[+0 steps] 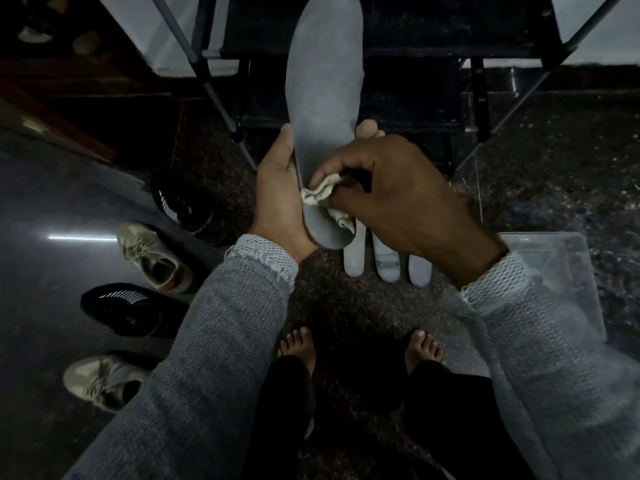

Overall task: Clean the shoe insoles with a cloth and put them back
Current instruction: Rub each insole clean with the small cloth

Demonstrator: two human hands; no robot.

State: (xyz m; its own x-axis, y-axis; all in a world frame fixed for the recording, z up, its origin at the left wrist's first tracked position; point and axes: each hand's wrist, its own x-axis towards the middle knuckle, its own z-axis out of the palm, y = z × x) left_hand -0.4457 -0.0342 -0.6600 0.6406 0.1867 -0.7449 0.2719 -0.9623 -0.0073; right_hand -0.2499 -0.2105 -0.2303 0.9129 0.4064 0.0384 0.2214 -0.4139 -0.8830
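The left hand (280, 188) cups a long grey foam insole (323, 98) from beneath, fingers curled round its edges, while the right hand (398, 195) pinches a crumpled cream cloth (320, 197) against its heel, above three grey insoles (388, 261) on the dark speckled floor (346, 306).

Rack legs (221, 98) ahead, shoes (152, 258) left, bare floor (554, 150) right.

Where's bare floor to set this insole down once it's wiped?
Free: dark floor between the bare feet and the three insoles lying ahead of them. Crowded: the left, with a row of four shoes; the right has a clear plastic bin; ahead stands the rack.
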